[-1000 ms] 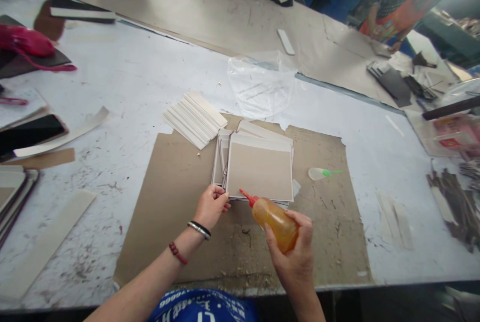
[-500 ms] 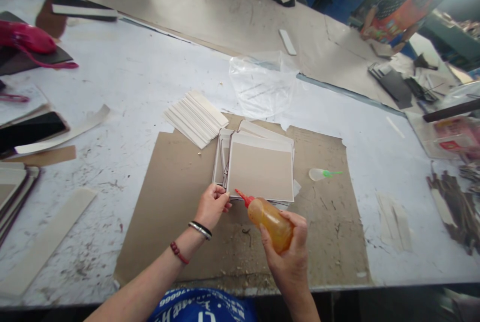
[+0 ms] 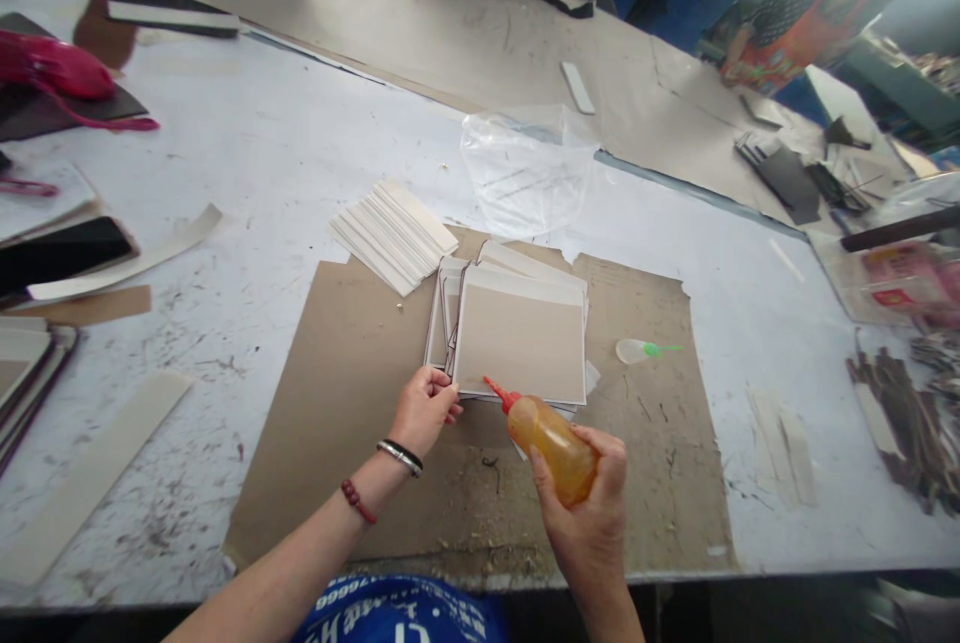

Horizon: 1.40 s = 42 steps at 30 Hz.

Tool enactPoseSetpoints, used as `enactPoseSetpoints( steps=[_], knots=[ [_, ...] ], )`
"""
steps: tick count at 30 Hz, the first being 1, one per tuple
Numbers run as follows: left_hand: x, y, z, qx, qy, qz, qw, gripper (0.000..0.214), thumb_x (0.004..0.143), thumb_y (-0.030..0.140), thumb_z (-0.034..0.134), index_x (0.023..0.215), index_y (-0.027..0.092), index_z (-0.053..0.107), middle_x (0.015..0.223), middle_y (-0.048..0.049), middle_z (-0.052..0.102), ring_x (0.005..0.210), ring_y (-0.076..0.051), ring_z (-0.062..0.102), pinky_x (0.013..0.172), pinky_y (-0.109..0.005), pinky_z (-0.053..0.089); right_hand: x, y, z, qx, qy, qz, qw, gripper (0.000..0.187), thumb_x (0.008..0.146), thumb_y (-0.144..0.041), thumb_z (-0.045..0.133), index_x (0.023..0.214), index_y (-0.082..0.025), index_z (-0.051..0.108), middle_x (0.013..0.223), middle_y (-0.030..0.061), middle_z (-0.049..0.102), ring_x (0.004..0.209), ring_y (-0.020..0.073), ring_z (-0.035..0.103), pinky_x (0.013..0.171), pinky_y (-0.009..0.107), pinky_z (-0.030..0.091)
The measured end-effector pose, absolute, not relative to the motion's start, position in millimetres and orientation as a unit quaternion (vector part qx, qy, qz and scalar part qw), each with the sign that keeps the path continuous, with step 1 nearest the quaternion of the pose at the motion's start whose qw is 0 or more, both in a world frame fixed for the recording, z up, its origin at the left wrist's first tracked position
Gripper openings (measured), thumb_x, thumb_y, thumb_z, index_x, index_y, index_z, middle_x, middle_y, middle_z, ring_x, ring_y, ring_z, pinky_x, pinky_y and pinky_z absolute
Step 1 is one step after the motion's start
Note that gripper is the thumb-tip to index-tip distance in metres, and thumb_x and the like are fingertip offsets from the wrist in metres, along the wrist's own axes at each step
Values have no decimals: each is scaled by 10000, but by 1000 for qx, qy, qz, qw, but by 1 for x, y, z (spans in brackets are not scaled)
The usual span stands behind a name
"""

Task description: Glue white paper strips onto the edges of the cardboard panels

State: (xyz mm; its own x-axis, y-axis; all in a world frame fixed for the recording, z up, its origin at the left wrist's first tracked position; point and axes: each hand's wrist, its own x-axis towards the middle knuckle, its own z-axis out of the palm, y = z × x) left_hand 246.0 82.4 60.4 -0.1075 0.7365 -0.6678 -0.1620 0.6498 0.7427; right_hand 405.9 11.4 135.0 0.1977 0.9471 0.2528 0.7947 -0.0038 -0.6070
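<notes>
My right hand (image 3: 589, 513) is closed around an amber glue bottle (image 3: 551, 443) with a red nozzle, whose tip rests at the near edge of the top beige card (image 3: 521, 338). That card lies on a small stack of white-edged cards on a brown cardboard sheet (image 3: 337, 403). My left hand (image 3: 424, 408) has its fingers curled and pinches the near left corner of the stack. A fanned pile of white strips (image 3: 394, 233) sits just beyond the stack to the left.
A clear plastic bag (image 3: 529, 168) lies behind the stack. A small clear cap with a green tip (image 3: 641, 351) rests right of the cards. Strips, dark boards and a pink object (image 3: 56, 73) crowd the left side. Another person (image 3: 795, 18) stands far right beside dark scraps (image 3: 900, 423).
The glue bottle's nozzle slid left along the card's near edge, then came back to the right. My left hand stayed on the stack's corner.
</notes>
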Motion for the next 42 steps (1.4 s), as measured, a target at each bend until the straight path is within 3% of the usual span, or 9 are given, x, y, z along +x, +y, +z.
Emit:
enactPoseSetpoints(
  steps=[8,17,33,37,42],
  knots=[
    [244,82,63,221,648,361,633,216,580,270,623,677,176,453,474,52,528,431,-121,564,388,-198,408,403,8,131,-702,-614,130,337,392,758,-275,607,1089,-212,407,980,64,465,895,203,500,753,361,465],
    [243,83,64,241,652,346,630,263,544,324,627,689,171,468,496,32,564,451,-130,573,412,-215,423,451,-4,135,-780,-534,34,324,398,727,-370,623,1037,-211,433,948,50,486,850,209,510,745,386,453],
    [243,85,70,259,657,330,627,357,490,371,668,702,160,474,493,19,576,457,-131,565,432,-231,432,480,-9,124,-820,-448,7,357,443,690,-373,658,1039,-205,444,963,57,491,868,223,520,768,401,453],
    [244,85,69,262,657,322,630,375,481,385,667,710,164,467,502,19,577,460,-130,562,445,-235,435,459,-7,126,-825,-405,63,390,435,689,-398,657,1022,-213,447,956,53,508,828,205,535,728,365,477],
    [238,85,65,300,656,286,631,383,505,429,655,727,175,471,529,4,582,477,-154,560,461,-263,433,421,-3,121,-776,-314,252,486,430,705,-415,645,1032,-227,438,907,24,547,753,167,578,663,298,512]
  ],
)
